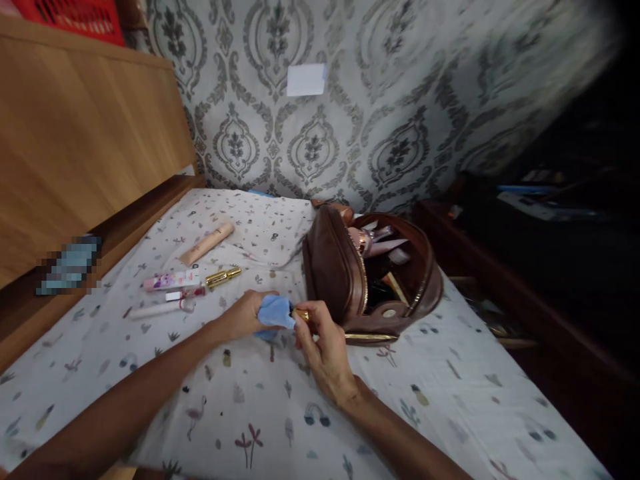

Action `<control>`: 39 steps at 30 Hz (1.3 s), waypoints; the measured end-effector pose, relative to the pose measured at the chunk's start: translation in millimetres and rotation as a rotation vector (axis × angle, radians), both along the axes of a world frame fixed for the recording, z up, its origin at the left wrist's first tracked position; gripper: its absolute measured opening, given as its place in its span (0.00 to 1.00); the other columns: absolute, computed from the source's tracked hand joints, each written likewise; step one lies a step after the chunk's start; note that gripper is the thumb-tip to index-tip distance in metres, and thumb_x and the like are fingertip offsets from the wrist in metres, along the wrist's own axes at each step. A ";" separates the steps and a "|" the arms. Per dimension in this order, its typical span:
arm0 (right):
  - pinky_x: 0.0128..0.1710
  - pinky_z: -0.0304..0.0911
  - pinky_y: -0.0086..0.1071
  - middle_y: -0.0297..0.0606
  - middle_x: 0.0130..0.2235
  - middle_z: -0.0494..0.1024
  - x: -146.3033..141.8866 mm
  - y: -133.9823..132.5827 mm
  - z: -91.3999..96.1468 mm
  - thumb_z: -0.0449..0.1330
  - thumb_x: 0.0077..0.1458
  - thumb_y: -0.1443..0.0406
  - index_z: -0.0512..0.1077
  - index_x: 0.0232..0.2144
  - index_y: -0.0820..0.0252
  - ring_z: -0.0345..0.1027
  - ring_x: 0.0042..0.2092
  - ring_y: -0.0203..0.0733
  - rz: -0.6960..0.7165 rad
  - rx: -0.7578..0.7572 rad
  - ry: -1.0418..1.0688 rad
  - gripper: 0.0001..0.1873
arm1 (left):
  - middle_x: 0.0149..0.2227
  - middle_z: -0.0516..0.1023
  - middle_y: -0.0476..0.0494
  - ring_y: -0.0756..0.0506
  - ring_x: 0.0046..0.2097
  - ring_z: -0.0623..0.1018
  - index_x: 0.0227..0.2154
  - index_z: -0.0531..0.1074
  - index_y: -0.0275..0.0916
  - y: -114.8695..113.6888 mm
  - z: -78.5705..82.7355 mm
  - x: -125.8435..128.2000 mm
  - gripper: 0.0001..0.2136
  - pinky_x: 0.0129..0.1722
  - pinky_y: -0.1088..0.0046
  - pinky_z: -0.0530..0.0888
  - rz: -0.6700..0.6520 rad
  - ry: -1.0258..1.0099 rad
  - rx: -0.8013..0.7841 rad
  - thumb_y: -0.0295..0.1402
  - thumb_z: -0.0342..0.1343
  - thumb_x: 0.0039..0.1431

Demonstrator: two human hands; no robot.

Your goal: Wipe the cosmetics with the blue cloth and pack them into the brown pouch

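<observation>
My left hand [243, 316] is closed on a light blue cloth [275, 311], which hangs a little below the fingers. Against the cloth's right side, my right hand [325, 343] pinches a small gold item [301, 314]; the fingers and cloth hide most of it, so its kind does not show. Just beyond my right hand stands a brown leather bag [330, 267], unzipped, with several cosmetic tubes [383, 247] inside. Left of my hands lie a gold tube [223, 277], a pink and white tube [171, 280], a lip gloss [185, 294], a white slim stick [157, 309] and a beige squeeze tube [207, 244].
A white printed sheet [260, 413] covers the surface under everything. Along the left runs a wooden panel [90, 133] with a ledge, where a blurred bluish item [70, 265] lies. Patterned wallpaper [320, 147] rises behind. Dark shelving with assorted items [545, 193] stands at the right.
</observation>
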State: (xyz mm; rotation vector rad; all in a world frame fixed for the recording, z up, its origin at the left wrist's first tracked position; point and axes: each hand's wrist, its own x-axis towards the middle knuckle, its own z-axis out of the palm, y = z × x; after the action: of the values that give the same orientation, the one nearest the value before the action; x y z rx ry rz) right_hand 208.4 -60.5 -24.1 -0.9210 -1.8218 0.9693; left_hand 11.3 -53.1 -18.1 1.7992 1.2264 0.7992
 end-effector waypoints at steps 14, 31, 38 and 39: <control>0.29 0.59 0.26 0.32 0.29 0.72 23.5 -6.2 33.9 0.51 0.65 0.64 0.65 0.39 0.58 0.64 0.27 0.33 0.104 0.282 -0.037 0.05 | 0.22 0.64 0.53 0.52 0.26 0.63 0.19 0.65 0.35 -14.1 15.7 18.0 0.14 0.26 0.79 0.63 0.042 -0.050 -0.051 0.36 0.63 0.51; 0.28 0.65 0.26 0.34 0.30 0.75 96.2 -14.3 87.1 0.55 0.66 0.61 0.69 0.41 0.59 0.68 0.28 0.33 0.152 0.289 0.025 0.08 | 0.15 0.69 0.50 0.49 0.20 0.69 0.15 0.71 0.36 -31.6 -25.5 27.0 0.16 0.19 0.78 0.67 0.096 -0.042 -0.285 0.40 0.72 0.37; 0.22 0.59 0.27 0.32 0.26 0.74 137.3 42.8 136.1 0.58 0.63 0.57 0.70 0.39 0.59 0.66 0.24 0.33 -0.228 0.279 -0.061 0.11 | 0.20 0.73 0.49 0.49 0.24 0.73 0.19 0.71 0.39 -26.0 -35.6 23.0 0.16 0.26 0.77 0.73 0.240 -0.082 -0.284 0.44 0.71 0.40; 0.23 0.59 0.27 0.32 0.26 0.74 140.4 52.5 139.0 0.57 0.63 0.57 0.71 0.39 0.59 0.66 0.25 0.34 -0.239 0.305 -0.143 0.11 | 0.18 0.71 0.50 0.49 0.23 0.72 0.17 0.69 0.39 -23.4 -37.8 21.0 0.17 0.25 0.77 0.72 0.190 -0.086 -0.314 0.44 0.70 0.41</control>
State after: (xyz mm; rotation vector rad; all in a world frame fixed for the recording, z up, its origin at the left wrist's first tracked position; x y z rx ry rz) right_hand 348.7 -8.0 114.9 -1.0061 -1.8614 0.4727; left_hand 32.2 -76.5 -55.8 1.3986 1.3952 0.7334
